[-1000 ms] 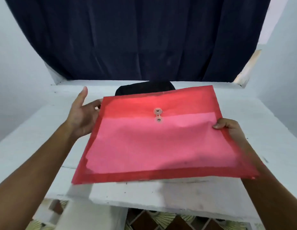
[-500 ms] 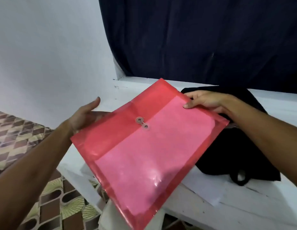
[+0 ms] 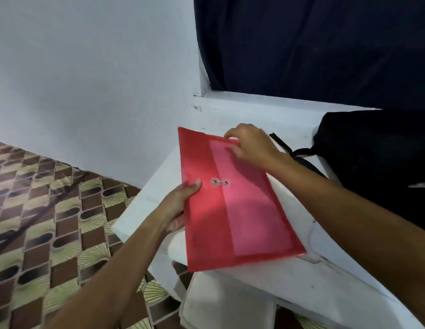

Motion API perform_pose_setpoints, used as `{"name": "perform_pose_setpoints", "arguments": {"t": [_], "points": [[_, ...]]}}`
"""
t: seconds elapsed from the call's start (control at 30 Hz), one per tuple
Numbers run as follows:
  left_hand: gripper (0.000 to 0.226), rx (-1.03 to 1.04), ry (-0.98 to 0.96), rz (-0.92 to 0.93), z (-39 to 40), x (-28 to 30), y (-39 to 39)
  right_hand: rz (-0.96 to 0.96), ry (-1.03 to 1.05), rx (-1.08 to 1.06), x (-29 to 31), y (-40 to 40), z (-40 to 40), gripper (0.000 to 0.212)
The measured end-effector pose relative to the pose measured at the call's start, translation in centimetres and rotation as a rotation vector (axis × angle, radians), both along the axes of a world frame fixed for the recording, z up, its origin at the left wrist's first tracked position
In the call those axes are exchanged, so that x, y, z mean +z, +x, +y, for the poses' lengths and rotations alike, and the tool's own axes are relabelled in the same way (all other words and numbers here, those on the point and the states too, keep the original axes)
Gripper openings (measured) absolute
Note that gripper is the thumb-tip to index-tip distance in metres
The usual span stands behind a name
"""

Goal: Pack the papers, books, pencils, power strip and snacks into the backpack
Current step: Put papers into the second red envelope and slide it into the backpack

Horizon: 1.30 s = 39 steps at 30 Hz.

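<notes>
**Red folder held over the white worktop, backpack at the far right**

A dark navy curtain (image 3: 313,48) fills the far right, hanging above a white ledge. A pale wall (image 3: 88,79) takes up the far left. Below it, on the left, lies a floor (image 3: 40,222) patterned in brown and cream. The white worktop (image 3: 301,281) runs from the centre to the near right. On its far right side sits the black backpack (image 3: 377,157), with black straps trailing leftward toward the middle.

Over the worktop's left part both hands hold a red translucent document folder (image 3: 230,210), with paler sheets showing through it. Its flap lies on the left side, fastened by a two-button string clasp (image 3: 220,182). The folder is just left of the backpack and not inside it.

The left hand (image 3: 178,207) grips the folder's left edge, thumb on top near the clasp and fingers curled beneath. The right hand (image 3: 251,146) pinches the far edge with bent fingertips.
</notes>
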State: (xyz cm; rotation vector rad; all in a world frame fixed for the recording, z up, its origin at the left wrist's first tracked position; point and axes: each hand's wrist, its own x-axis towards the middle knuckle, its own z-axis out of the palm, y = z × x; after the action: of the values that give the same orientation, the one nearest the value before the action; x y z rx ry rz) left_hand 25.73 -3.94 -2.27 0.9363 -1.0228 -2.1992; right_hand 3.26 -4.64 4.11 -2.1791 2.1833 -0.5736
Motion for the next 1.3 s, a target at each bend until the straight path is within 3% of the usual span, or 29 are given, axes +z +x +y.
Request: {"name": "perform_pose_setpoints", "arguments": {"t": [0.1,0.23,0.47,0.6,0.93,1.1,1.2,1.3], "points": [[0.045,0.117,-0.003,0.033,0.9,-2.0,0.6,-0.398,0.082,-0.016,-3.2,4.3,3.6,0.021],[0.045,0.158,-0.038,-0.003,1.7,-3.7,1.2,-0.567,0.125,-0.083,-7.0,7.2,5.6,0.044],[0.049,0.176,-0.055,0.038,2.3,-4.7,1.9,-0.476,-0.012,-0.181,-8.2,10.2,4.8,0.029],[0.049,0.172,-0.074,0.046,2.4,-4.7,2.0,-0.521,-0.079,-0.220,-8.5,10.9,4.6,0.017],[0.052,0.189,-0.129,0.046,2.5,-5.2,1.9,-0.642,0.034,-0.287,-6.6,11.5,4.3,0.006],[0.049,0.211,-0.139,0.026,2.6,-5.2,1.8,-0.725,0.034,-0.267,-6.9,11.7,3.4,0.027],[0.047,0.264,-0.099,0.027,2.5,-5.4,1.9,-0.609,0.013,-0.179,-7.7,12.5,4.3,0.021],[0.045,0.278,-0.049,0.078,2.4,-5.6,2.2,-0.316,0.055,-0.148,-8.2,11.5,5.8,0.008]]}}
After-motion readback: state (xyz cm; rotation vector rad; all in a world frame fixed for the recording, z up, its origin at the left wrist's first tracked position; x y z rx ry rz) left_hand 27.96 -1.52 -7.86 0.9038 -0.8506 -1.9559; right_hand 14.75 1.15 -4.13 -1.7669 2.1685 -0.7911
